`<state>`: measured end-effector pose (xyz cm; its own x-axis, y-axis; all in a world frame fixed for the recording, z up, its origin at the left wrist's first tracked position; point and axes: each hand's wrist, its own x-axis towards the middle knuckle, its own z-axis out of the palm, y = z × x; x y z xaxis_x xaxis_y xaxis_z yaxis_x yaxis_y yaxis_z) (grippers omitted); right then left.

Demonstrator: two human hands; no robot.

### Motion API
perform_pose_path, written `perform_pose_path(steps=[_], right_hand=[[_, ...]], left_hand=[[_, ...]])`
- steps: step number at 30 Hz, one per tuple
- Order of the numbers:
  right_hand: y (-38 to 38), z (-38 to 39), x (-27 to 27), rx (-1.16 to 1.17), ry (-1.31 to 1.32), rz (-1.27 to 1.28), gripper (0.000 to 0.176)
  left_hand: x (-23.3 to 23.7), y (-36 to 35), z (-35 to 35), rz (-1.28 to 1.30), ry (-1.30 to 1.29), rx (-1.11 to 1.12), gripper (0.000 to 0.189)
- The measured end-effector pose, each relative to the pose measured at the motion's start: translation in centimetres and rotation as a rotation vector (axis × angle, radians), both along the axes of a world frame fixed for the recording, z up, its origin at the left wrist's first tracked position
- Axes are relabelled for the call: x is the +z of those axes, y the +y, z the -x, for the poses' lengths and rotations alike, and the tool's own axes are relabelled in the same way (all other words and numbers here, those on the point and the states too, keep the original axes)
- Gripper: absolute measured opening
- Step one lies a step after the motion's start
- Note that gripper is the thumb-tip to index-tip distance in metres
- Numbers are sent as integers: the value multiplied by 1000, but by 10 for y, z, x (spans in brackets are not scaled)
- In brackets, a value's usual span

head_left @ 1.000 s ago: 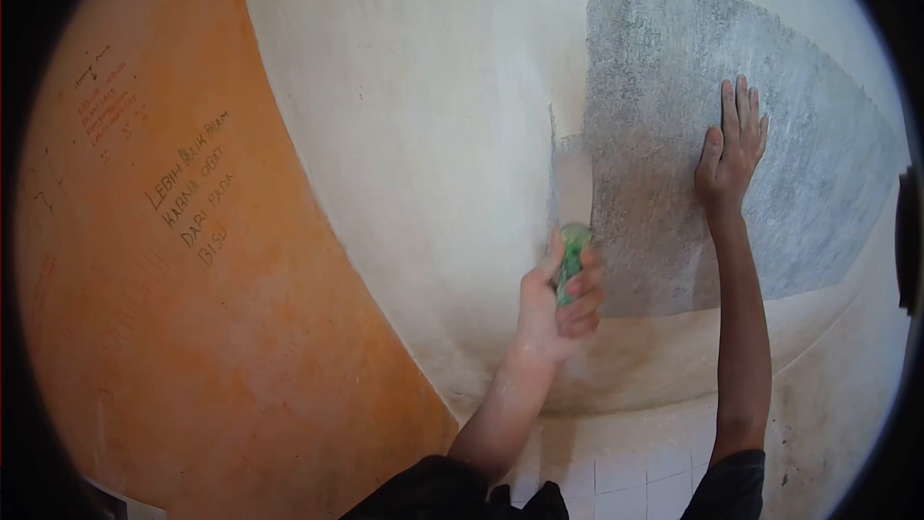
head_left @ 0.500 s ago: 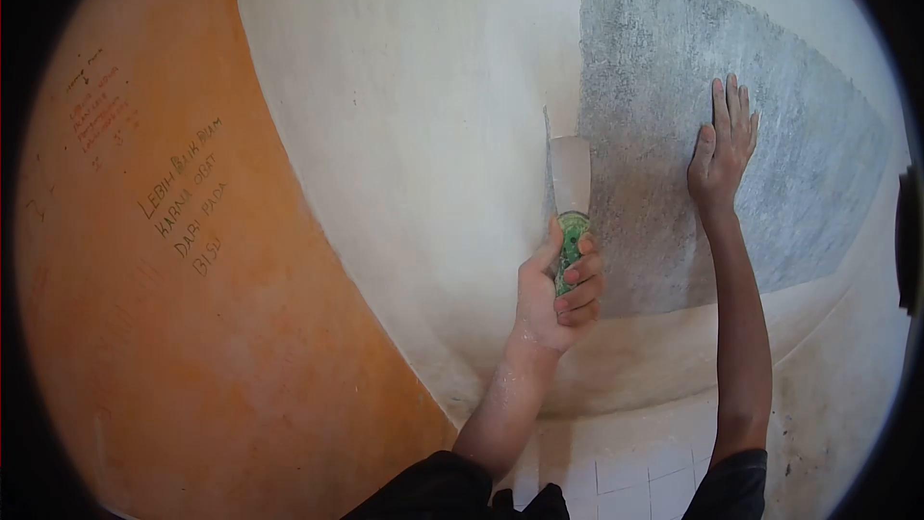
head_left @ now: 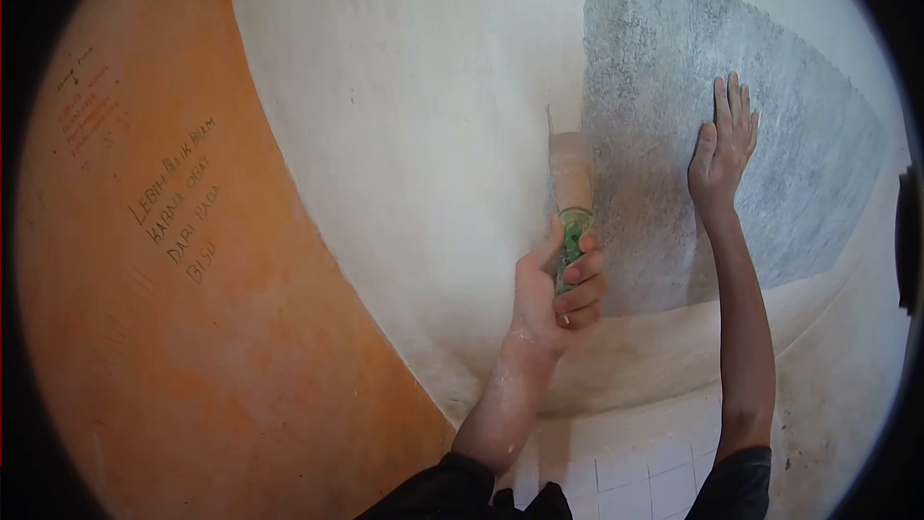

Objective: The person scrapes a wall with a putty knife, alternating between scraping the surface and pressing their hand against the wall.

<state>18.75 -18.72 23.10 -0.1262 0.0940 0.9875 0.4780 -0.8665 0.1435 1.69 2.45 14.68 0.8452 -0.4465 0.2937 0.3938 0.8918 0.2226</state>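
My left hand is wrapped round the green handle of a putty knife, blade pointing up. The blade lies along the boundary between the white wall and a grey, mottled patch, and is slightly blurred. A thin grey bare streak shows just left of the blade. Flat against the grey patch, my right hand rests with fingers stretched upward and holds nothing. White dust specks my left wrist and forearm.
To the left stands an orange wall with handwriting on it. White tiles show low down, below the curved bottom of the white wall. A dark object is at the far right edge.
The putty knife has shifted very slightly up, and its blade looks browner and more blurred. My right hand stays in place on the patch. The view has turned slightly.
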Motion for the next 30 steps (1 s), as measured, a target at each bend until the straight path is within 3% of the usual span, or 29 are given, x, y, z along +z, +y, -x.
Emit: perform_pose_path(steps=[10,14,16,17,21,24,28,30], right_hand=[[1,0,-4,6,-8,1,47],[-1,-4,1,-15,-17,-5,46],[0,-2,-2,-20,-13,-2,46],[1,2,-4,-11,9,-5,45],[-6,-4,1,-3,-12,15,44],[-6,-5,-1,-21,-9,9,44],[-6,-3,-2,-20,4,2,44],[-7,-7,0,-34,-3,5,45]], left_hand=[[18,1,-2,-249,47,216,41],[13,3,-1,-178,12,143,41],[41,1,-13,-195,66,234,40],[55,-1,-15,-232,-85,303,38],[2,-8,6,-176,69,213,41],[3,-1,-5,-73,21,85,43],[-4,-7,1,-59,39,121,43],[-14,-4,4,15,-70,49,43]])
